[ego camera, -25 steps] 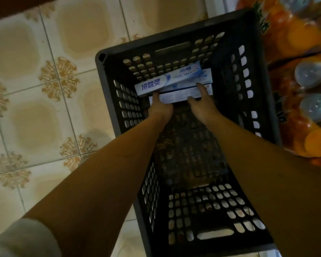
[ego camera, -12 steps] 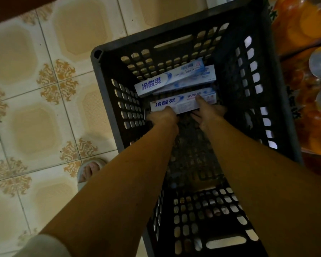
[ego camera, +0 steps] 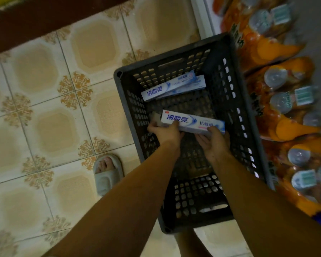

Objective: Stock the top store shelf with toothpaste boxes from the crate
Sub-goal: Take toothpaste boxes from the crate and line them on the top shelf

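Observation:
A dark slotted plastic crate (ego camera: 246, 127) stands on the tiled floor. Both my hands hold one white-and-blue toothpaste box (ego camera: 193, 122) lifted above the crate's middle. My left hand (ego camera: 165, 133) grips its left end and my right hand (ego camera: 214, 140) grips its right end from below. Two more toothpaste boxes (ego camera: 169, 88) lie stacked against the crate's far wall. The store shelf's top level is out of view.
Shrink-wrapped packs of orange drink bottles (ego camera: 285, 101) line the right side, touching the crate. Beige patterned floor tiles (ego camera: 50, 130) spread to the left. My foot in a grey slipper (ego camera: 107, 171) stands just left of the crate. A dark brown edge (ego camera: 35, 21) runs along the top left.
The box in my hands has come up and toward me, away from the two boxes at the far wall. The view has shifted so the crate sits further right.

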